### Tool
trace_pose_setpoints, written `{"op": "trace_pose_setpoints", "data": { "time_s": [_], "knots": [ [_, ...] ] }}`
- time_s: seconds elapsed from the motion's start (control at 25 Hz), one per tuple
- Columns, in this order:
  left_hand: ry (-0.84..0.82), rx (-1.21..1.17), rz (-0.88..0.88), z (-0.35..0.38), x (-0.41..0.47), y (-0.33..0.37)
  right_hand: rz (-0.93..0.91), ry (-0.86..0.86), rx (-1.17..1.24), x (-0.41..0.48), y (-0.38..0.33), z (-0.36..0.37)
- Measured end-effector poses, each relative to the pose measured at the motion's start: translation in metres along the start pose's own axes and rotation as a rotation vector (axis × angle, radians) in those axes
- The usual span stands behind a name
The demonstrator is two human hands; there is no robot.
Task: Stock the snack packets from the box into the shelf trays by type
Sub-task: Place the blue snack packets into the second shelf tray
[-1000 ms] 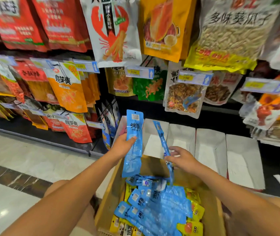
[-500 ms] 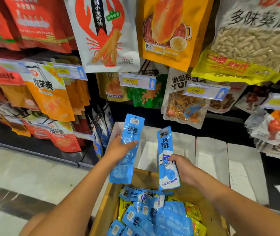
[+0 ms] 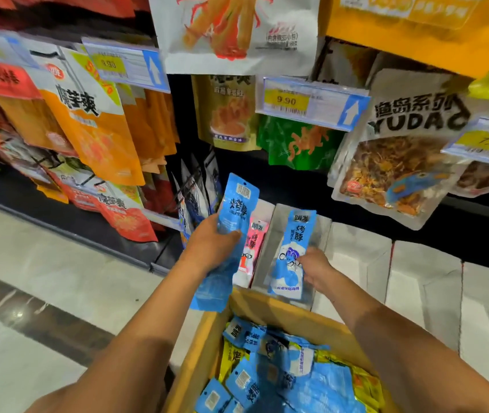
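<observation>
My left hand [image 3: 210, 245] grips a long blue snack packet [image 3: 231, 222], held upright with its back toward me, in front of the leftmost shelf tray. A pink packet [image 3: 252, 248] stands in that tray behind it. My right hand [image 3: 314, 268] holds a second blue packet [image 3: 291, 257] by its right edge, front side showing, lowered into the clear second tray [image 3: 320, 231]. Below my arms sits a cardboard box [image 3: 204, 347] holding several blue packets [image 3: 291, 374] and yellow packets [image 3: 368, 386].
White trays [image 3: 425, 281] line the shelf to the right. Large snack bags [image 3: 392, 162] hang on pegs above with price tags [image 3: 311, 102]. Orange bags [image 3: 94, 120] hang at left. Pale tiled floor [image 3: 29, 263] lies to the left.
Both hands moved forward to the trays. The right hand's blue packet went from above the box down into the second tray. The camera came closer to the shelf.
</observation>
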State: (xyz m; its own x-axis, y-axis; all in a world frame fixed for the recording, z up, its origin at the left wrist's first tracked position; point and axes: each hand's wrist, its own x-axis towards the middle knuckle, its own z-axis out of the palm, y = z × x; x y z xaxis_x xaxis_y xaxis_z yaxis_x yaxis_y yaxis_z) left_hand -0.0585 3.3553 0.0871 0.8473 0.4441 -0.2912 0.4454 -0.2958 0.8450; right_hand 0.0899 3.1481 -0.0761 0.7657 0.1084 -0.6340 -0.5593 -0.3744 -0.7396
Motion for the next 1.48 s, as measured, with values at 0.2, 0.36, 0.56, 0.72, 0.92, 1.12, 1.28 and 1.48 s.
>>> {"op": "trace_pose_setpoints", "data": {
  "time_s": [0.2,0.36,0.56,0.72,0.92,1.12,1.28,1.48],
  "knots": [
    [0.022,0.099,0.000,-0.004,0.008,-0.012,0.039,0.024,-0.157,0.039,0.017,0.029],
    [0.031,0.140,0.016,-0.005,0.012,-0.018,0.053,-0.024,-0.555,0.037,0.034,0.036],
    [0.050,0.193,-0.006,-0.008,0.013,-0.018,-0.094,-0.204,-0.836,0.044,0.062,0.044],
    [0.043,0.262,-0.009,-0.010,0.012,-0.019,-0.126,-0.210,-0.962,0.044,0.070,0.051],
    [0.046,0.275,0.003,-0.012,0.010,-0.022,-0.199,-0.225,-1.041,0.050,0.070,0.061],
    [0.048,0.275,0.013,-0.012,0.012,-0.023,-0.225,-0.295,-1.006,0.053,0.071,0.058],
    [0.041,0.291,0.004,-0.009,0.013,-0.022,-0.340,-0.167,-0.795,0.030,0.048,0.053],
    [0.019,0.233,0.011,-0.005,0.009,-0.015,-0.437,-0.117,-0.092,-0.061,-0.010,0.053]
  ]
}}
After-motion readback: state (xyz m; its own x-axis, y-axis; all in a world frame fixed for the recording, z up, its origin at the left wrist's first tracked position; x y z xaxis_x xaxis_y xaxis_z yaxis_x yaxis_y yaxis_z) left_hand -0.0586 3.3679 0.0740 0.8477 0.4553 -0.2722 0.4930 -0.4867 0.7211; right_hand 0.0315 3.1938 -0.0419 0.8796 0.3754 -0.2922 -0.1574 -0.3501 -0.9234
